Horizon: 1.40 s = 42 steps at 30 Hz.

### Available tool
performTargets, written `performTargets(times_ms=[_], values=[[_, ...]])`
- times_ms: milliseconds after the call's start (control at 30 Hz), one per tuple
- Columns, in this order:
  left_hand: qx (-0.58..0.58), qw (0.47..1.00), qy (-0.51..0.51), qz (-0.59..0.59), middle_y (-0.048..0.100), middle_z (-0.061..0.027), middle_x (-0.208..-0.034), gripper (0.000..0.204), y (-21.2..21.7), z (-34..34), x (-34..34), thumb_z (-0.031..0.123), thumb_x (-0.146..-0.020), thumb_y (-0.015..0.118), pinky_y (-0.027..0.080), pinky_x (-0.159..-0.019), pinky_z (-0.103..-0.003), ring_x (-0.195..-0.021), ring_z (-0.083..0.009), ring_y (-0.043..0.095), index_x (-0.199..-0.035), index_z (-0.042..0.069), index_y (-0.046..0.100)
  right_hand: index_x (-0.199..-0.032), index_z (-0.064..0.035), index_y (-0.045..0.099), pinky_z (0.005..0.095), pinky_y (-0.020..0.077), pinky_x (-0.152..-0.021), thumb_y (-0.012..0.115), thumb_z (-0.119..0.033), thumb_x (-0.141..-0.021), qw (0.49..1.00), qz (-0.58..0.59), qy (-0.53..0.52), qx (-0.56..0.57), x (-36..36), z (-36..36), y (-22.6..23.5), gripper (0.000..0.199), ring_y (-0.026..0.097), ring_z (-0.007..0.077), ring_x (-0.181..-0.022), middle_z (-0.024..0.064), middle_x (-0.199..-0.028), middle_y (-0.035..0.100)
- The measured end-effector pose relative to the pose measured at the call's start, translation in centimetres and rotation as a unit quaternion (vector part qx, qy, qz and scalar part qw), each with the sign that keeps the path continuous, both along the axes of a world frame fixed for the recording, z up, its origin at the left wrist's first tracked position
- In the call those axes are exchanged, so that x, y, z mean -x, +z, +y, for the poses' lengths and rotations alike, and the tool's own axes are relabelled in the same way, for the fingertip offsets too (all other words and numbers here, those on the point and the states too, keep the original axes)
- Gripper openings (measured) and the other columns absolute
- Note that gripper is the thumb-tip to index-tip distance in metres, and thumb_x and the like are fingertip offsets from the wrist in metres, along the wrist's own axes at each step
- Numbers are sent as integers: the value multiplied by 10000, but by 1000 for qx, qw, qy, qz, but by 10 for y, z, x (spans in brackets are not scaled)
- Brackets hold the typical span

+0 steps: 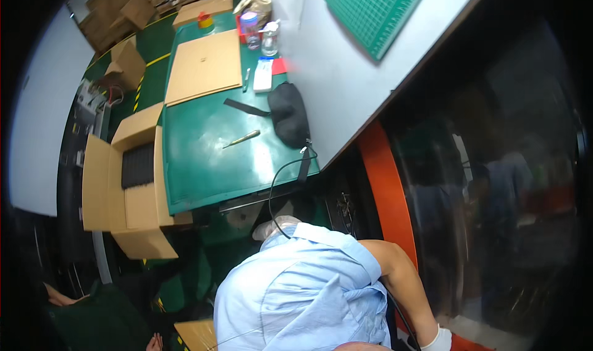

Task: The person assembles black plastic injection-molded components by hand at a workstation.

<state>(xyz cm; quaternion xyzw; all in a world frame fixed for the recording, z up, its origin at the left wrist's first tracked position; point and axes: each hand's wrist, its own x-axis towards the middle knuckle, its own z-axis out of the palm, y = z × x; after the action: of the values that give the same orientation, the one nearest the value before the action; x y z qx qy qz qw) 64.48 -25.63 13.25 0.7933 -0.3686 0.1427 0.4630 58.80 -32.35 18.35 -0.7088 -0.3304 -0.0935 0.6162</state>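
The red part [464, 343] apparently lies just beside the right grip [441, 340].

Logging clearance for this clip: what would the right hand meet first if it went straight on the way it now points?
Probably the red surface beside the right hand at the lower edge; depth, and whether they already touch, is unclear. The picture cuts off beyond that.

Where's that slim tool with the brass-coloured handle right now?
In the head view, the slim tool lies on the green tabletop, just left of the black strapped item and below the flat cardboard.
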Motion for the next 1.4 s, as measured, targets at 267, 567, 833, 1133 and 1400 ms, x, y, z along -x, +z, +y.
performTargets(times_ms=[267, 567, 833, 1133, 1400], values=[[110, 954, -156, 233, 653, -161, -986, 435, 10, 100, 31, 425, -1057, 369, 539, -726, -420, -792, -259, 662, -1114, 31, 544, -1060, 22, 605, 386, 543, -779, 609, -260, -813, 994, 73, 44, -70, 36, 10, 10, 374, 635, 243, -885, 170, -1000, 634], [202, 945, 113, 230, 520, -182, -1306, 816, 15, 220, 183, 324, -865, 780, 415, -1049, -380, -1232, -263, 525, -1459, 11, 315, -1218, 7, 608, 362, 522, -935, 858, -184, -757, 960, -70, 264, 66, 34, 133, 6, 557, 644, 274, -1120, 173, -1225, 630], [398, 749, 520, 99, 474, -34, -900, 484, -29, 276, 279, 162, -906, 731, 459, -764, -283, -823, -110, 482, -1259, 80, 410, -1238, 103, 578, 266, 447, -621, 524, -373, -973, 971, -159, 23, -175, 30, 198, 64, 547, 495, 158, -662, 184, -1158, 657], [544, 441, 708, -96, 493, 11, -860, 304, -114, 252, 466, -3, -866, 659, 445, -693, -245, -763, -82, 485, -1060, 101, 449, -1285, 97, 544, 314, 480, -821, 468, -299, -1032, 909, -263, 309, -93, 150, 308, 22, 476, 584, 202, -885, 168, -1028, 642], [445, 317, 828, -123, 555, -14, -895, 293, -149, 207, 598, -114, -806, 589, 478, -747, -264, -808, -111, 560, -989, 78, 463, -1002, -116, 629, 389, 501, -724, 659, -87, -825, 475, -424, 762, 112, 378, 440, -168, 181, 642, 272, -819, 30, -905, 660]])
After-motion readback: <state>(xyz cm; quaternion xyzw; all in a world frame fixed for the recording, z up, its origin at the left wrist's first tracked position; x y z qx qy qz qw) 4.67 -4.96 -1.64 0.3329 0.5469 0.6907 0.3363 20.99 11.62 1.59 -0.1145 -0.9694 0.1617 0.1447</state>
